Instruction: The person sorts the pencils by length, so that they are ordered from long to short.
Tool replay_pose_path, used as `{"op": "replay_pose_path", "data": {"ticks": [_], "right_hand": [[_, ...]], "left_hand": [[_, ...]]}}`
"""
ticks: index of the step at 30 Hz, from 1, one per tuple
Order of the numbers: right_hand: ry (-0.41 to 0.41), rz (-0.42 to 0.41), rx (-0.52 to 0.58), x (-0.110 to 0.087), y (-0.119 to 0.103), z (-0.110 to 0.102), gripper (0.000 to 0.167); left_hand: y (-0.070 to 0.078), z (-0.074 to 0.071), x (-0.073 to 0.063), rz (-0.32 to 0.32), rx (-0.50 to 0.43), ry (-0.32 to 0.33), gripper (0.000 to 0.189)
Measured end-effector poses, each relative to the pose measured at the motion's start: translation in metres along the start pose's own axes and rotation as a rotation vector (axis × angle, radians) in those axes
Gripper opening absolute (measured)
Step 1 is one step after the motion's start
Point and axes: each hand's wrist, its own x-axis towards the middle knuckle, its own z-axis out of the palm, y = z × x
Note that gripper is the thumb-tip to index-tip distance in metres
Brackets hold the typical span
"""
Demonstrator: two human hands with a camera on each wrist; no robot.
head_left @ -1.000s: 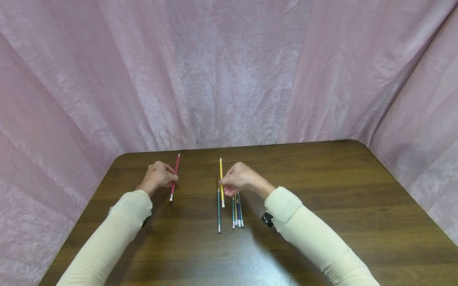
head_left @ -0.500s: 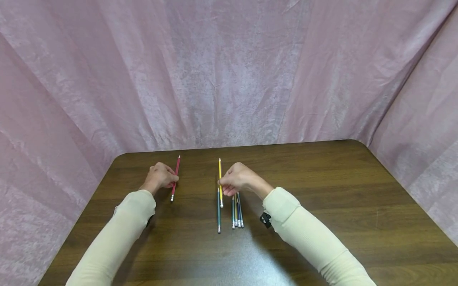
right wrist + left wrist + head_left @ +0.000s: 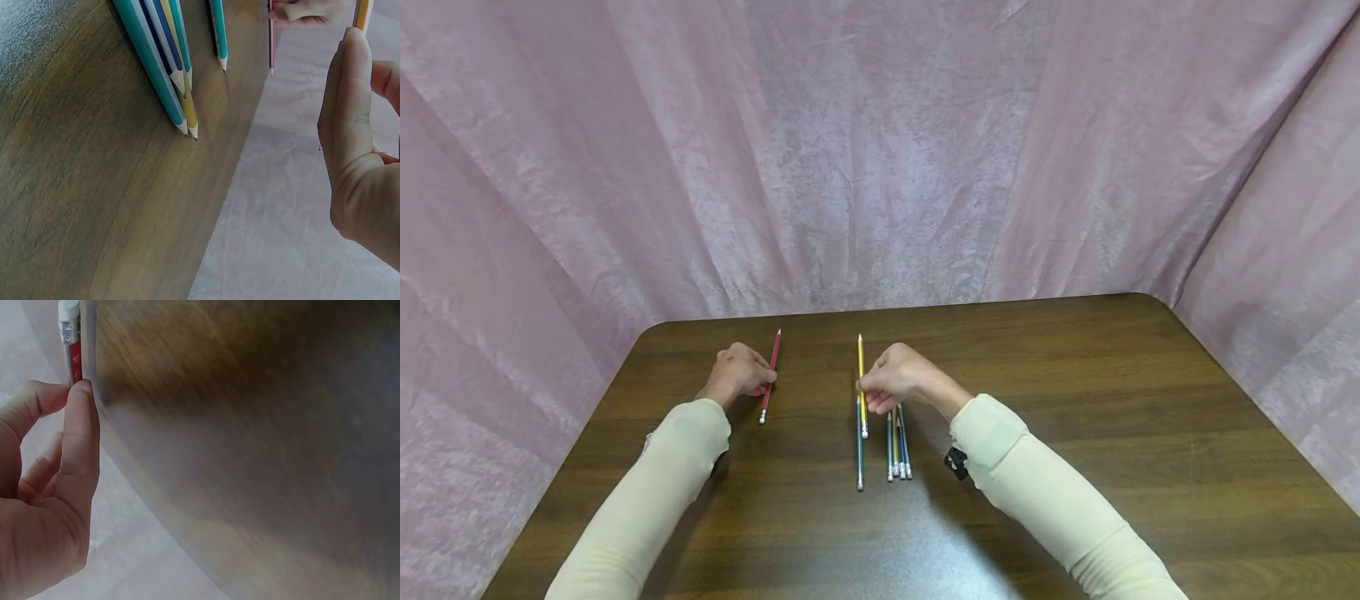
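Observation:
My left hand [image 3: 737,371] pinches a red pencil [image 3: 776,350] between thumb and finger, at the left of the table. Its white eraser end points toward me, and the left wrist view shows that eraser and silver ferrule above the fingertips [image 3: 80,394]. Near the middle, my right hand [image 3: 901,377] pinches a yellow pencil [image 3: 861,358], tip pointing away from me. Just below it a single green pencil [image 3: 860,454] lies on the table. Beside that, partly hidden under my right hand, lies a cluster of several green, blue and yellow pencils [image 3: 150,59].
The brown wooden table [image 3: 1075,392] reaches back to pink velvet curtains [image 3: 887,167], which also hang at both sides. A black strap piece [image 3: 957,462] shows under my right sleeve. Both forearms [image 3: 651,492] span the table's front part.
My left hand has shifted slightly right and toward me with the red pencil. My right hand has drifted a little left with the yellow pencil. The lying pencils stay put.

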Motion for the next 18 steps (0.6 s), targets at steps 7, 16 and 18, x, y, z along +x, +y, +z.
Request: {"op": "replay_pose_path", "data": {"ticks": [7,16,18], "right_hand": [[0.000,-0.014,-0.005,0.0006,-0.0005,0.0015,0.007],[-0.004,-0.026,-0.003,0.0020,-0.0003,0.0023,0.008],[-0.008,-0.030,0.000,0.0030,-0.0009,0.0025,0.008]], "left_hand": [[-0.0003,-0.0003,-0.0008,-0.015,-0.006,-0.004,0.012],[-0.0007,-0.0001,-0.0026,-0.008,0.013,-0.013,0.010],[-0.0004,-0.0003,-0.0028,-0.007,0.018,-0.015,0.010]]}}
